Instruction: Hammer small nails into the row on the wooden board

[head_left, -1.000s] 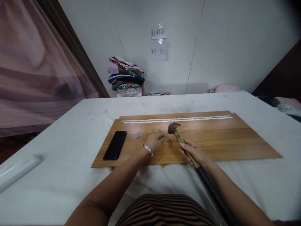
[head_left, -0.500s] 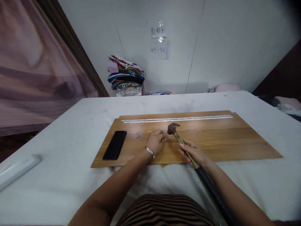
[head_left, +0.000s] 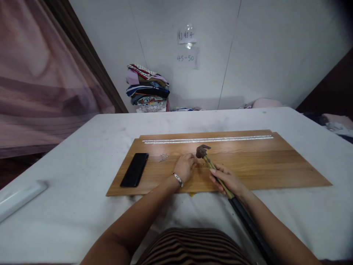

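Note:
My right hand (head_left: pixel 225 177) is wrapped around the handle of a claw hammer (head_left: pixel 203 151), well up from its black grip. The rusty head hangs just over the wooden board (head_left: pixel 264 165), with its claw pointing right. Close to the left of the head, my left hand (head_left: pixel 185 165) rests on the board with its fingers pinched together. Whatever lies between those fingertips is too small or hidden to name. Several loose nails (head_left: pixel 163 157) lie on the board left of my left hand.
A black phone (head_left: pixel 134 170) lies at the board's left end. Two white measuring strips (head_left: pixel 206 140) run along its far edge. The board rests on a white-covered table (head_left: pixel 77 165). Folded clothes (head_left: pixel 148 88) are stacked against the wall, and a white rounded object (head_left: pixel 22 198) is at far left.
My left hand has shifted slightly to the right, closer to the hammer head. The hammer and my right hand have hardly moved.

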The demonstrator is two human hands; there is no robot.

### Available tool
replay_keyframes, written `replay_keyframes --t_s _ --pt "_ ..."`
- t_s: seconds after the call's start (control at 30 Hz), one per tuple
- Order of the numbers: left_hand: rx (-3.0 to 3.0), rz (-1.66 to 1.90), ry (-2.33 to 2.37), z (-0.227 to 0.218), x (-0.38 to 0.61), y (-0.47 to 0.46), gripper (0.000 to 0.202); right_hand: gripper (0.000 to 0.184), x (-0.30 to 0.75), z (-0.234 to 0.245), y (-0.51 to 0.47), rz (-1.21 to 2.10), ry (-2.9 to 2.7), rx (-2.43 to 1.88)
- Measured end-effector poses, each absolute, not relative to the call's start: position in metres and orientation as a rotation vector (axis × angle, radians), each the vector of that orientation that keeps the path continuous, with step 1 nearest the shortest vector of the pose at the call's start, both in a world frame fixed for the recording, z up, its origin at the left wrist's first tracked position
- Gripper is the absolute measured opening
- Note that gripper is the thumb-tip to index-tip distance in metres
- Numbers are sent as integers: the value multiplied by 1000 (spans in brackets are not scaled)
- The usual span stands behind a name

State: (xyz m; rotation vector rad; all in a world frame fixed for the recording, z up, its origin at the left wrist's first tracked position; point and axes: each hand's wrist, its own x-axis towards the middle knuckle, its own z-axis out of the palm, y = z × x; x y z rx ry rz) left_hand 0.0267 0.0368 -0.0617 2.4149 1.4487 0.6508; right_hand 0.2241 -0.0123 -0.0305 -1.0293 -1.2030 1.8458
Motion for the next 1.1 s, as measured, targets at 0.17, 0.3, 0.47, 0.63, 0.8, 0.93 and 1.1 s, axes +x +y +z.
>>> replay_keyframes --t_s 0.17,0.3,0.47,0.63,0.8,0.93,1.1 --pt "2388 649 1444 -64 28 36 19 32 224 -31 -13 1852 -1198 -1021" --pt "2360 652 1465 -60 27 34 16 31 224 -31 -13 1866 -1214 -1012" --pt "2350 710 1560 -55 9 26 11 32 224 -29 -17 1876 -1209 -1020" --pt "2263 848 1718 -60 -28 15 15 34 222 -29 -22 1910 -1197 -1011" --pt "2229 795 1798 -65 -40 5 16 35 220 -33 -21 1914 -1223 -1041" --pt "2278 746 1811 -64 -36 4 15 37 219 -33 -21 1915 -1214 -1060" --pt "2301 755 1828 -64 -32 4 13 34 220 -28 -23 1910 -1210 -1040"
